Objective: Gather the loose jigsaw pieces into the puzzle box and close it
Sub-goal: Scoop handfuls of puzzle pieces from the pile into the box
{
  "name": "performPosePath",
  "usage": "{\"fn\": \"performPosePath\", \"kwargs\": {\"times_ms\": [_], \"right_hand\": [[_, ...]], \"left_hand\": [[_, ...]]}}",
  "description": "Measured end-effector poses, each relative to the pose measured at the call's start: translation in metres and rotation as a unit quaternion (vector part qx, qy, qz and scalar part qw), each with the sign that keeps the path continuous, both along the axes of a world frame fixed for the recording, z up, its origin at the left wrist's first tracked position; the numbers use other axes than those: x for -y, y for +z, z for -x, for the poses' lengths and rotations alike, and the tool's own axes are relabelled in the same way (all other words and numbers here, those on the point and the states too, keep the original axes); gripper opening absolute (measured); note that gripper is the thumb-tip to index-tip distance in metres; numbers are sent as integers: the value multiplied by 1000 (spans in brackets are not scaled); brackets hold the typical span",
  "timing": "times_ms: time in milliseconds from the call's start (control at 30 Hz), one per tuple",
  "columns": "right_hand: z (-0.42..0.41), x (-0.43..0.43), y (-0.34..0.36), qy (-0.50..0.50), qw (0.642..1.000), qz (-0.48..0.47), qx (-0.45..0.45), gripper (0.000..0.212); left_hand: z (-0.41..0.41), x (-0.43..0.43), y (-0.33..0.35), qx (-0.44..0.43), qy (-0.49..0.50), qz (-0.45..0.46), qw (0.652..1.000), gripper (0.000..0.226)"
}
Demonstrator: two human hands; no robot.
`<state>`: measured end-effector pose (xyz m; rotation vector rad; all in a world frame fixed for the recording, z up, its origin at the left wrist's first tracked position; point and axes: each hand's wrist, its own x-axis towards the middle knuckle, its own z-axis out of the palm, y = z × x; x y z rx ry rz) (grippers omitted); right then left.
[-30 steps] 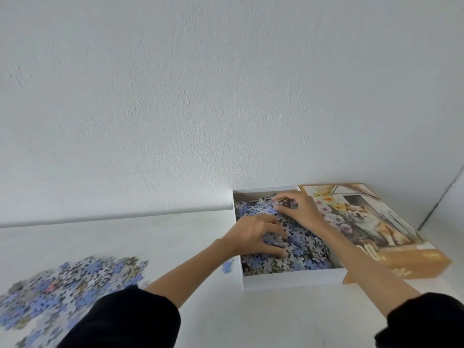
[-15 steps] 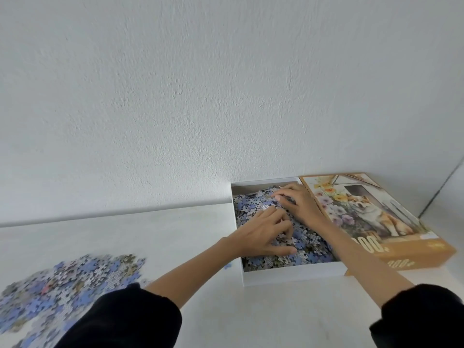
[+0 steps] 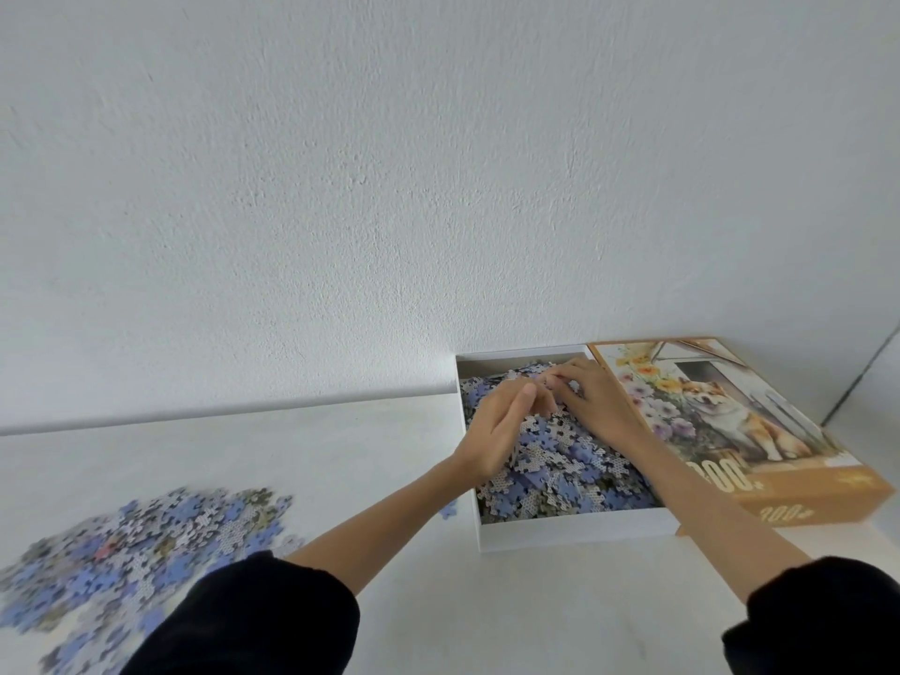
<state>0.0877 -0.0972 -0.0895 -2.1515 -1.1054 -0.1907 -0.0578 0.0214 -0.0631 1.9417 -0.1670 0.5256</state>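
Note:
The white puzzle box (image 3: 574,528) stands open against the wall, filled with blue and grey jigsaw pieces (image 3: 560,470). My left hand (image 3: 501,426) lies on the heap inside the box, turned on its edge with fingers stretched toward the far wall. My right hand (image 3: 589,397) rests on the pieces at the box's far side, fingers spread, fingertips near my left hand's. A large pile of loose pieces (image 3: 141,548) lies on the table at the left. One single piece (image 3: 448,510) sits just left of the box.
The orange box lid (image 3: 789,484) with a dog and flower picture lies right of the box, touching it. A white wall runs behind the white table (image 3: 341,445). Black sleeves cover both forearms near the bottom edge.
My left hand has slid farther into the box and tipped onto its edge, closing in on my right hand at the far side. The pieces under it have shifted.

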Motion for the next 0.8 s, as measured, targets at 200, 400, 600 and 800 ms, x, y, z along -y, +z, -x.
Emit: {"fn": "performPosePath", "kwargs": {"times_ms": [200, 400, 600, 800], "right_hand": [[22, -12, 22, 38, 997, -56, -28, 24], [71, -43, 40, 81, 993, -79, -26, 17], [158, -80, 34, 96, 994, -50, -18, 24], [205, -87, -24, -27, 975, 220, 14, 51]], "left_hand": [[28, -29, 11, 25, -6, -109, 994, 27], [96, -71, 20, 25, 4, -220, 975, 29], [178, -122, 8, -8, 68, -266, 961, 36], [274, -186, -22, -84, 125, -321, 935, 61]]}}
